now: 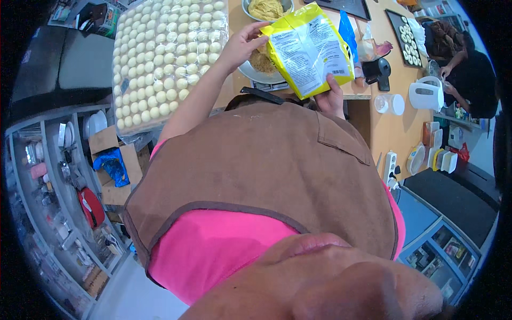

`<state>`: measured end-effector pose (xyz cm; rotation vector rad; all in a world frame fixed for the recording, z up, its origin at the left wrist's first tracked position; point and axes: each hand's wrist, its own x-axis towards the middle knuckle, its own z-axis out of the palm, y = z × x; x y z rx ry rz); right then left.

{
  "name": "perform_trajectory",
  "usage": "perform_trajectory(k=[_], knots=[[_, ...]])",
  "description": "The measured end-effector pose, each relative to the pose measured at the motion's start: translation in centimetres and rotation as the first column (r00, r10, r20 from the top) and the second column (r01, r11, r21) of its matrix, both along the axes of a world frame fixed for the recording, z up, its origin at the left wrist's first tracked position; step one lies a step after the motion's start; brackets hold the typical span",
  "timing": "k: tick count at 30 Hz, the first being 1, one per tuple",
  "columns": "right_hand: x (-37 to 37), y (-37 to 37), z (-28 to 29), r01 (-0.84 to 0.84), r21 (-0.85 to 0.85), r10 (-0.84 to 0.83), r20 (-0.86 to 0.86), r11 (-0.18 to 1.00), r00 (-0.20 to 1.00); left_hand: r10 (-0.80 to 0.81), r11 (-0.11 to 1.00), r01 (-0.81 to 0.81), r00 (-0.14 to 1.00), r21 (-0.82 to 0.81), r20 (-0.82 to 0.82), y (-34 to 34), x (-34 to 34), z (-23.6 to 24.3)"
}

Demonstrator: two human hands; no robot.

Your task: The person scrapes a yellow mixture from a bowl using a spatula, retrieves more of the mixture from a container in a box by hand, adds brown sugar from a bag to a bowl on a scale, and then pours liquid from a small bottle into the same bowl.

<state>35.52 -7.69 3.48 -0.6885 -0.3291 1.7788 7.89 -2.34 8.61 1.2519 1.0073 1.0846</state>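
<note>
A yellow plastic packet with white printed panels is tilted up in front of me over the table. My left hand grips its left edge, the fingers at the upper corner. At the lower right edge, my right hand pinches it with the thumb on the front; the other fingers are mostly behind it. Partly covered by the packet and my left hand is a bowl of brown crumbly stuff. Behind it stands a metal bowl holding a yellow dough-like mass.
Many pale dough balls lie in rows under clear plastic at the left. To the right are a dark tray of shaped pieces, a black handheld device, clear jars, a white jug and a power strip. Another person works at far right.
</note>
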Motion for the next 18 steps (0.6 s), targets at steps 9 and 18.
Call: perform_trajectory(k=[9,18], knots=[[0.4,0.6,0.5,-0.011,-0.002,0.011,0.026,1.0,1.0,0.059,0.998,-0.06,0.995,-0.016,-0.075,0.7,0.7,0.6],[0.0,0.6,1.3,0.03,-0.031,-0.028,0.057,0.999,0.998,0.05,0.999,-0.049,0.99,0.014,-0.13,1.4,0.8,0.0]])
